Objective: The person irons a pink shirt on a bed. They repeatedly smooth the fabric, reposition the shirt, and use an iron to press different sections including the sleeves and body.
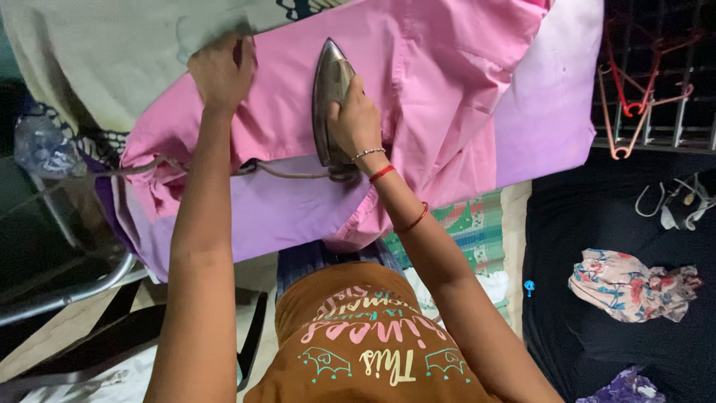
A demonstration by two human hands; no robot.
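A pink shirt lies spread over a lilac-covered ironing surface. My right hand grips the handle of a metal iron that rests flat on the shirt, its tip pointing away from me. The iron's cord trails left across the cloth. My left hand presses down on the shirt's far left part, fingers bent over the fabric, holding it flat.
A cream patterned cloth lies at the upper left. Coloured hangers hang on a rack at the upper right. A dark surface on the right bears a crumpled floral garment. A clear plastic bottle stands left.
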